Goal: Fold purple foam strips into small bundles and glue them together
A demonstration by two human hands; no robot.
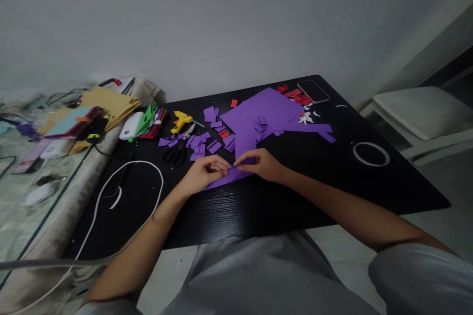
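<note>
At the near side of the black table, my left hand point(207, 173) and my right hand point(260, 165) pinch a strip of purple paper point(229, 178) between thumbs and fingers, their tips almost meeting. Part of the strip is hidden under the fingers. Just beyond my right hand, another purple strip point(246, 143) runs up to a large purple sheet point(266, 103). Small cut purple pieces point(199, 143) lie scattered to the left of it. Black-handled scissors point(177, 151) rest beside these pieces, close to my left hand.
A yellow glue gun point(182, 121) lies behind the scissors. White cable point(160, 182) loops over the table's left side. A phone point(313, 91), red scraps point(295, 94) and white scraps point(306, 117) are at the back right. A white ring point(370, 154) lies at right, near a chair point(421, 113).
</note>
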